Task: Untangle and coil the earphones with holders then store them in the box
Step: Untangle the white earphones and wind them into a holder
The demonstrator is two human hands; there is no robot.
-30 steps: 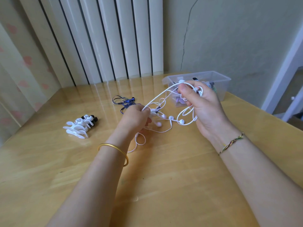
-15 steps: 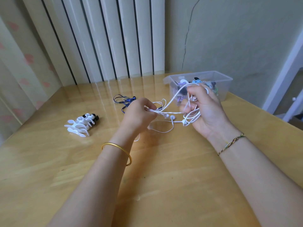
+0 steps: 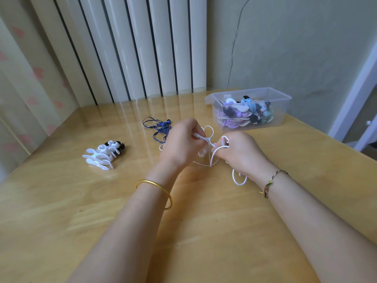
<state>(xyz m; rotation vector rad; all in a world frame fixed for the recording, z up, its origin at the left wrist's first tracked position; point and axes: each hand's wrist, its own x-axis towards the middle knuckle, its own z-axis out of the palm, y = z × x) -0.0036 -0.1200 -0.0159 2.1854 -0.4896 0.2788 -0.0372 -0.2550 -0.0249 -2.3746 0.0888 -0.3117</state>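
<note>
Both hands hold tangled white earphones [image 3: 211, 158] low over the wooden table. My left hand [image 3: 182, 142] pinches a strand near a knot. My right hand [image 3: 241, 154] grips a bunch of the same cable, and a loop hangs under its wrist. Behind my left hand lies a tangled blue and black earphone set [image 3: 158, 127]. A pile of white and black holders [image 3: 104, 154] sits at the left. The clear plastic box [image 3: 283, 111] at the back right holds several coiled earphones on coloured holders.
The table [image 3: 61, 211] runs to a wall with vertical blinds at the back and a curtain at the left. Its right edge slants past the box, with a white door frame beyond it.
Both hands have come down and closer to me, away from the box. The wide loops of white cable have drawn in to a tight bunch between the hands.
</note>
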